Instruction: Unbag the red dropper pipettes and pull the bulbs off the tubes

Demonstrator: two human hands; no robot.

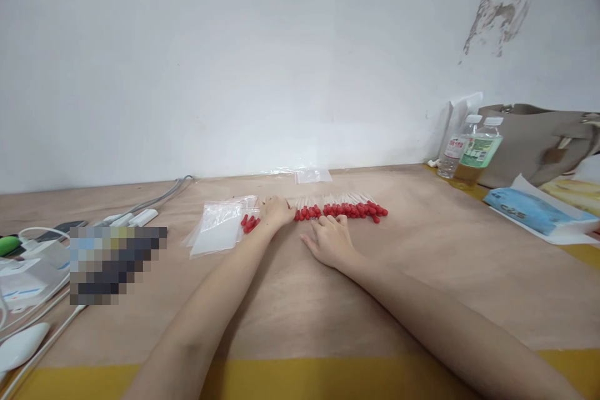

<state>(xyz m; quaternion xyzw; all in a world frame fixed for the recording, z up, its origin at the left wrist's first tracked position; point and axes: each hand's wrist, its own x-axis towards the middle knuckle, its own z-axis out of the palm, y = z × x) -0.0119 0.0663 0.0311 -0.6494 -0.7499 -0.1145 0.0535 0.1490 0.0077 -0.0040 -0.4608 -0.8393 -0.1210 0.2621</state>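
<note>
Bare forearms [218,290] cross the yellow front edge of the table [281,319]. Toward its back edge lie red-tipped white sticks [354,209], long axes pointing wallward, just beyond the right hand [332,240], whose fingers are loose, thumb apart; it is nearer the row's right end. Whether the left hand [276,212] grasps any, I can't tell. Clear plastic bags [215,228] lie leftward; a white wall [234,62] stands behind.
</note>
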